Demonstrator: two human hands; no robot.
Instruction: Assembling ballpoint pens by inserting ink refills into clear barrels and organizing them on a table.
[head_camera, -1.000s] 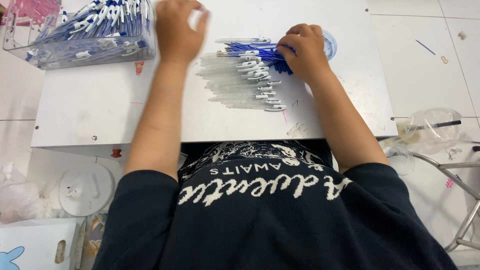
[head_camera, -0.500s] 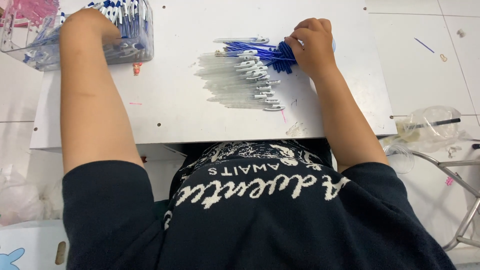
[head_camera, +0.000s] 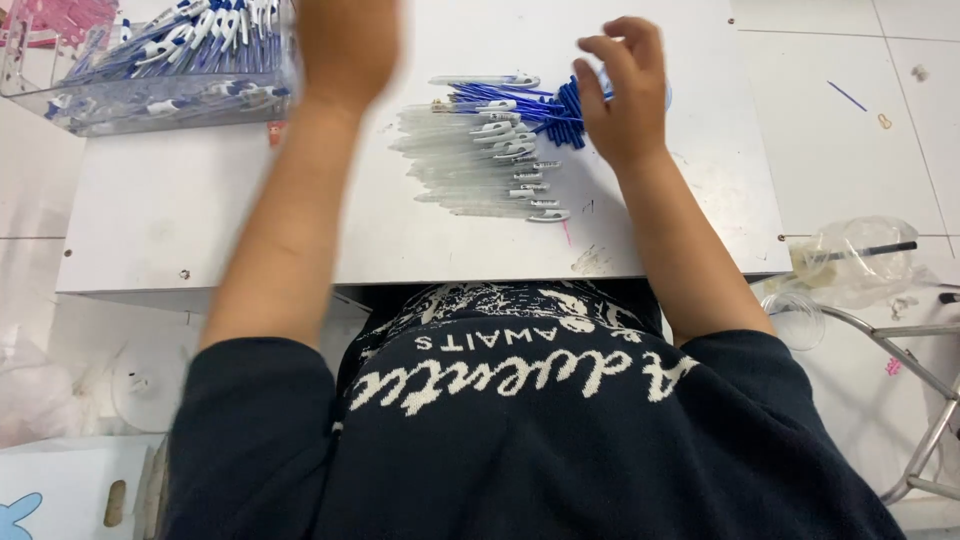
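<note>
A person in a dark navy shirt with white lettering (head_camera: 520, 380) sits at a white rectangular tabletop (head_camera: 200, 210), seen from above. On the middle of the tabletop lies a loose pile of clear plastic pen barrels with white clips (head_camera: 480, 165), laid roughly side by side and pointing left to right. At the far right end of that pile sits a bundle of thin blue pen refills (head_camera: 545, 105), fanned out towards the right.

The right hand (head_camera: 625, 95) is over the right end of the refill bundle, fingers (head_camera: 610, 50) curled and spread, the thumb side touching the blue refills; whether it actually pinches one cannot be told. The left hand (head_camera: 345, 45) is raised at the far left-centre of the tabletop, just right of a clear plastic tray filled with assembled blue-and-white pens (head_camera: 160, 60). It is blurred, so its grip cannot be told.

On the white floor to the right lie a crumpled clear plastic bag (head_camera: 860, 255) and a grey metal frame (head_camera: 930, 400). At the near left stands a white cardboard box (head_camera: 60, 490).
</note>
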